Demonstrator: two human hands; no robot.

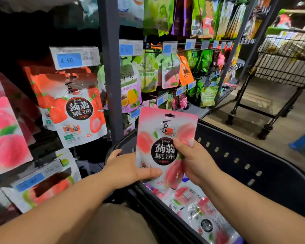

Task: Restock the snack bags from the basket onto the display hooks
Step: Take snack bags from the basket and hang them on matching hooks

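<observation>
In a shop aisle, the left hand (128,166) and right hand (195,161) grip a peach bag (165,134) upright over the basket (253,166), beside the rack (111,67), with a cart (285,62) on the floor (253,101).

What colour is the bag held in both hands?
The bag is pink and white with peaches; head view.

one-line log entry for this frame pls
phase: bag in hands, not yet hung | left hand: pinches peach bag lower-left | right hand: grips its right side | basket: more bags inside
</observation>
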